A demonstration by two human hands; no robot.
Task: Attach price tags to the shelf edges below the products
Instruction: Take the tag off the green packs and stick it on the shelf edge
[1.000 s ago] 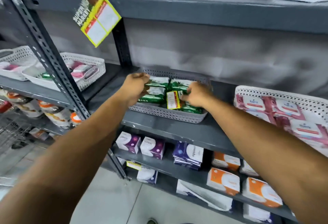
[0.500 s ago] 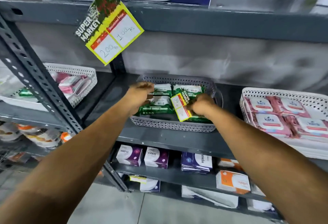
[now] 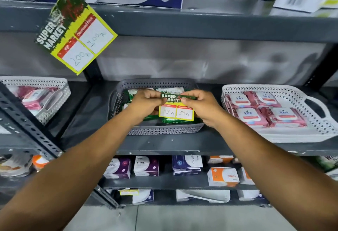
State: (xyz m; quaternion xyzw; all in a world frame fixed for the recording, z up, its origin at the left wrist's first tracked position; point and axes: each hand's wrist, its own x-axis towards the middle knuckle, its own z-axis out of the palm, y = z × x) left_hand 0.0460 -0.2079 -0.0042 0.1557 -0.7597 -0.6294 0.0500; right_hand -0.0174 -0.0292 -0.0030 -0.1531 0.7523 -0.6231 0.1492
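Note:
A small price tag (image 3: 176, 111) with a green "SUPER MARKET" top and a yellow-framed "99 rs / 50 rs" part hangs upright between my two hands. My left hand (image 3: 146, 102) pinches its top left corner. My right hand (image 3: 201, 107) pinches its top right corner. The tag is held over a grey perforated basket (image 3: 164, 130) of green packets on the middle shelf. The grey shelf edge (image 3: 164, 147) runs just below the basket. A larger price tag (image 3: 76, 31) of the same kind, reading "200 / 100", hangs tilted from the upper shelf edge at the left.
A white basket (image 3: 318, 121) of pink Kara packs stands to the right. Another white basket (image 3: 53, 91) of pink packs sits on the left bay. Boxes (image 3: 146, 166) fill the lower shelves, where a small yellow tag (image 3: 129, 192) sticks. A perforated upright (image 3: 31, 128) slants at left.
My left hand left the green packets and took the tag's left corner. The tag turned from tilted to upright and now faces me. The view shifted upward.

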